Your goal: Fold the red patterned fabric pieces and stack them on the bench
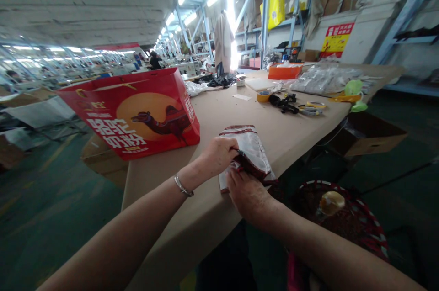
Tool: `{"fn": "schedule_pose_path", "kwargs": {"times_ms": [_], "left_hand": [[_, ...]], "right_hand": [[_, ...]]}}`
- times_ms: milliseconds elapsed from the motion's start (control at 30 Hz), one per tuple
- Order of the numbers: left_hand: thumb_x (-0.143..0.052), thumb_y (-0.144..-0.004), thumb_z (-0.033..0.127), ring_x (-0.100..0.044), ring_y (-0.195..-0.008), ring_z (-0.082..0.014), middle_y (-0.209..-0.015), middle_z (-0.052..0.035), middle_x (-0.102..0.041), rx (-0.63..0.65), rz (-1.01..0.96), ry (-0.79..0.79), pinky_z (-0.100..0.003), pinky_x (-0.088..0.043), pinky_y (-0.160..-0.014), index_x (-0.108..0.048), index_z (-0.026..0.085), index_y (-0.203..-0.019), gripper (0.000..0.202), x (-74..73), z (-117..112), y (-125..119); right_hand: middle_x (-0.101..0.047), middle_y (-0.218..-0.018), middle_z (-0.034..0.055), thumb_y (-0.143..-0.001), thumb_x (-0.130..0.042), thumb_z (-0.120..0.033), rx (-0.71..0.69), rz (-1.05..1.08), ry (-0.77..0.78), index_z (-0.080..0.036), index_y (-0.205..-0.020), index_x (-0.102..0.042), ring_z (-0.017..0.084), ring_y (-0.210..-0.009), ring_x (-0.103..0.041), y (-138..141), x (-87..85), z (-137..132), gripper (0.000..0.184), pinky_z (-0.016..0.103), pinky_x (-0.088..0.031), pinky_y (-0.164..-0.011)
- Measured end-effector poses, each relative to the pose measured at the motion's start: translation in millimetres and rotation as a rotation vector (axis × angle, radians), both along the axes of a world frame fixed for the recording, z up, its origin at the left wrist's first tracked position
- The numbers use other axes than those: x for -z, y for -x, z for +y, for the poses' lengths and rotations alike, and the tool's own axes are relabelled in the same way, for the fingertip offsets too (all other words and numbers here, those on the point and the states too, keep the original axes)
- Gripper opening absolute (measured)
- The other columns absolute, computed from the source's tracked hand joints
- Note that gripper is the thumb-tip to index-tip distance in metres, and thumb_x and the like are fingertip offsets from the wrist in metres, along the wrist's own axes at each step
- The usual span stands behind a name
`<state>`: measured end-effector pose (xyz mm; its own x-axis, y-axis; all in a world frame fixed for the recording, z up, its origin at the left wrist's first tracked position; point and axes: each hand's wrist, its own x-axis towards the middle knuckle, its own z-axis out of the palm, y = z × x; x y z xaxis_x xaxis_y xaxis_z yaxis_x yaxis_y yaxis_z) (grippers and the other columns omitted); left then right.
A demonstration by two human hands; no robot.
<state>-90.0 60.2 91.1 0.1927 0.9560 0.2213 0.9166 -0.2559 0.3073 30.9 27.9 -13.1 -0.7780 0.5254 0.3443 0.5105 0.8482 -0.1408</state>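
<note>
A folded whitish fabric piece [253, 144] with dark red-brown edging lies near the front edge of the brown-covered table [219, 110]. It looks like a pouch or a stack of layers; which one I cannot tell. My left hand [219, 155], with a silver bracelet at the wrist, pinches a dark edge of it and holds that layer raised. Just below, my right hand [249, 196] has its fingers bent against the fabric, at the gap beneath the raised layer. The fingertips of the right hand are partly hidden by the cloth.
A large red paper bag [151, 115] with a camel picture stands at the left. Farther back are yellow tape [263, 96], scissors [311, 107], an orange box [285, 71] and clear plastic packets [329, 78]. Below right are a round basket [372, 218] and a cardboard box [375, 138].
</note>
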Motion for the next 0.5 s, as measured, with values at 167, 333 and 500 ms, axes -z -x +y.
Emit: {"fn": "schedule_pose_path", "kwargs": {"times_ms": [167,333,500], "left_hand": [[-0.052,-0.076,0.008,-0.056,-0.063,-0.0117,-0.064,0.0025,-0.061,-0.104,-0.225,-0.317,-0.022,-0.043,-0.059,-0.064,0.015,-0.074,0.015,-25.0,7.1,-2.7],[-0.055,-0.076,0.002,-0.053,-0.057,-0.0078,-0.062,0.0041,-0.059,-0.14,-0.362,-0.624,-0.019,-0.041,-0.056,-0.065,0.012,-0.074,0.014,-91.0,17.9,-21.3],[-0.06,-0.073,-0.004,-0.053,-0.064,-0.0077,-0.065,0.0046,-0.06,-0.056,-0.25,-0.62,-0.02,-0.041,-0.062,-0.063,0.012,-0.071,0.017,-125.3,17.5,-41.1]], "right_hand": [[-0.052,-0.132,0.0255,-0.092,-0.044,-0.012,0.015,-0.054,-0.053,-0.001,-0.125,-0.056,0.035,-0.12,-0.05,2.1,21.6,-2.7,0.036,0.046,-0.048,-0.096],[-0.054,-0.129,0.0218,-0.089,-0.051,-0.015,-0.035,-0.036,0.025,-0.007,-0.121,-0.057,0.029,-0.109,-0.056,-3.4,19.8,-0.2,0.033,0.041,-0.051,-0.09],[-0.058,-0.119,0.0163,-0.087,-0.059,-0.022,-0.122,0.067,0.128,-0.011,-0.11,-0.061,0.029,-0.11,-0.055,-14.7,4.8,4.1,0.026,0.041,-0.05,-0.091]]}}
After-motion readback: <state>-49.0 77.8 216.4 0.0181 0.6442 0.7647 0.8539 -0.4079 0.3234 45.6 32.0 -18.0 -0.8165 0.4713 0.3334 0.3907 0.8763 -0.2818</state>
